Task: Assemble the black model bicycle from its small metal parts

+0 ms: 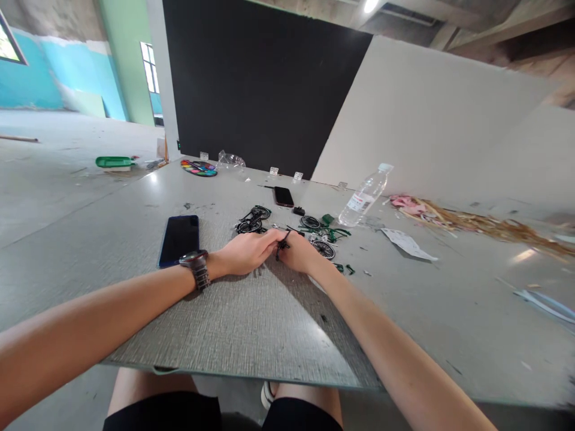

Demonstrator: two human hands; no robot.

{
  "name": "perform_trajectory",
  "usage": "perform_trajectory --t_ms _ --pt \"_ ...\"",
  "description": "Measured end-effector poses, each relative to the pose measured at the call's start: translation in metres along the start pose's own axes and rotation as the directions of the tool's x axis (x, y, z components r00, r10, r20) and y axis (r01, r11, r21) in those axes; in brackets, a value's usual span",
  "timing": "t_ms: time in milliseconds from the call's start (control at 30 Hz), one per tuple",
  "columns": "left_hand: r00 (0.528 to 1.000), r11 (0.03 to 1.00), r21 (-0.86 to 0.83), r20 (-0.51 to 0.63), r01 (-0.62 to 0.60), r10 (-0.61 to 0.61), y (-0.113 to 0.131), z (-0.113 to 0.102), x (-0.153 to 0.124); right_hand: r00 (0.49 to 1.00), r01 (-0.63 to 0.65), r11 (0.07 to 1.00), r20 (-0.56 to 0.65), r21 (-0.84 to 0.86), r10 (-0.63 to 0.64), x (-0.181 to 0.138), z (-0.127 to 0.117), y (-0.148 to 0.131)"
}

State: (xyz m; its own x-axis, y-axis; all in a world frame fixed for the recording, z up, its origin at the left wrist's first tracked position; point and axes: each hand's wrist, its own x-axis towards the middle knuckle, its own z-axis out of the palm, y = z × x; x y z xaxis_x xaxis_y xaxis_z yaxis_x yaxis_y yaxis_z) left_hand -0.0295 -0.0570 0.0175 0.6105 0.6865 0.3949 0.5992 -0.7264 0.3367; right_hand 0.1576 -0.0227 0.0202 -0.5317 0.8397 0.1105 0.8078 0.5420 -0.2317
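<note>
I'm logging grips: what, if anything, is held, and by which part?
A small, spindly black piece, between the left hand and right hand; gripped part is hidden.

1. Watching remotely, I read this as a workspace inside an unfinished-looking building;
2. I see a patchily painted wall [85,63] and bare ceiling beams [507,30];
3. beyond the table's [215,323] far left corner, I see plain grey floor [54,197];
4. straw-coloured strands [485,221] litter the table's far edge, towards the right.

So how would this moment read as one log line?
left grip, right grip: together, holding black part; beyond: black wheeled model, green parts; near watch: phone; right: bottle
</note>
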Motion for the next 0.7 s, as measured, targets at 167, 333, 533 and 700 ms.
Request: perform_trajectory --t_ms 167,333,533,700 --pt "1.0 1.0 0.008 -0.004 -0.001 0.001 -0.001 0.0021 0.0003 1.0 -0.02 1.0 0.005 -0.001 0.02 -0.0003 0.0003 -0.0003" --pt "1.0 1.0 0.019 -0.003 -0.006 0.006 -0.0012 0.0023 -0.0001 0.999 -0.046 0.999 0.009 -0.006 0.046 -0.0013 -0.0002 -0.0013" --pt "1.0 1.0 0.023 0.004 -0.013 0.013 -0.0001 0.0014 -0.0003 0.998 -0.055 0.998 0.02 -0.008 0.056 -0.0021 -0.0002 -0.0014" --pt "1.0 1.0 0.024 0.002 -0.013 0.013 0.0 0.0018 -0.0002 0.999 -0.05 0.999 0.009 -0.016 0.05 -0.003 -0.0011 -0.0025"
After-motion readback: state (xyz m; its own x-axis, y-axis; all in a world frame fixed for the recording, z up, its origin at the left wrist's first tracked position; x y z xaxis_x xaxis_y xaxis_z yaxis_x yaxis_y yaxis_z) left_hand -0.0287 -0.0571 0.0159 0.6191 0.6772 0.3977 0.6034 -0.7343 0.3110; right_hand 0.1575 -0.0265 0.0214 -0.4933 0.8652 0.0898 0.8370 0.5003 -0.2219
